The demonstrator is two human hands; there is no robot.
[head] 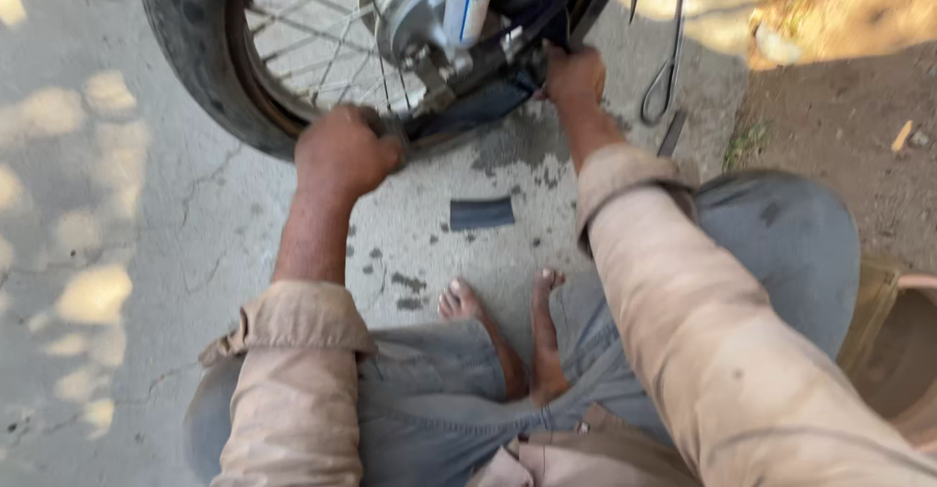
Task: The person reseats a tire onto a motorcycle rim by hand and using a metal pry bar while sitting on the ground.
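Hands both grip the motorcycle wheel (293, 48): left hand (344, 152) closed on its lower rim, right hand (574, 73) closed on something dark just beside the hub (410, 9). Wheel work seems underway; next move likely needs steady force.

Cracked concrete ground (146, 253), dappled with sunlight.
A dark rubber patch (481, 213) lies flat; a bare dirt strip (839, 106) borders the right.
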